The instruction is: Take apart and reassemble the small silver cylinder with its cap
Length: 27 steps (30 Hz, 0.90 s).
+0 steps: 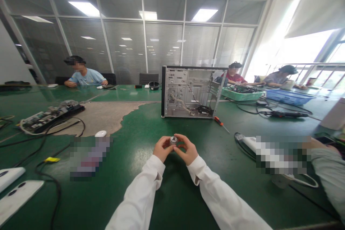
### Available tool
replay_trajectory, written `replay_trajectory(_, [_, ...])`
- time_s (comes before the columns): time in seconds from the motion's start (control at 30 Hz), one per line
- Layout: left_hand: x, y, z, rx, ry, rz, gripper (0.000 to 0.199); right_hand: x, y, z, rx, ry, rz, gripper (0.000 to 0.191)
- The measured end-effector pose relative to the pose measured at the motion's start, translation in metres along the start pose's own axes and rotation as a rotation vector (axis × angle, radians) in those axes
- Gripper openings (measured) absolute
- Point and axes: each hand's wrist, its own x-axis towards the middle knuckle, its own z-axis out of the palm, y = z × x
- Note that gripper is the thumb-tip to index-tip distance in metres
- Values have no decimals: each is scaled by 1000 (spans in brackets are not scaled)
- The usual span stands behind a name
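Note:
Between my two hands, above the green table (145, 147), is a small round silvery metal part (173, 140) with dark spots on its top. My left hand (162, 148) grips it from the left with thumb and fingers. From the right, my right hand (188, 150) holds the same part, fingertips meeting those of the left. Beyond the hands stands an open computer case (191, 91) with cables and a dark fan inside. A screwdriver (219, 121) with an orange and black handle lies at the case's right corner.
A power strip (250, 145) lies at right, near a person's sleeve (327, 172). Green (244, 95) and blue (288, 97) baskets stand at back right. Circuit parts (54, 115), cables and white devices (20, 197) occupy the left. Several people sit across the table.

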Motion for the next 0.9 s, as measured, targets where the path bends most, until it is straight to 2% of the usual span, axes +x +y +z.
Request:
replay_trajectory(0.3, [0, 3, -5, 463, 65, 350, 27, 0, 9, 4, 99, 4, -21, 48])
replay_trajectory(0.47, [-1, 6, -4, 566, 76, 463, 28, 1, 4, 1, 80, -9, -42, 43])
replay_trajectory(0.63, [-3, 5, -2, 572, 48, 410, 29, 1, 2, 1, -11, 15, -42, 31])
replay_trajectory(0.77, [-4, 2, 1, 445, -14, 267, 28, 1, 8, 0, -41, 69, 64, 22])
replay_trajectory(0.9, [-4, -1, 4, 318, -64, 182, 26, 2, 16, 1, -42, 117, 147, 21])
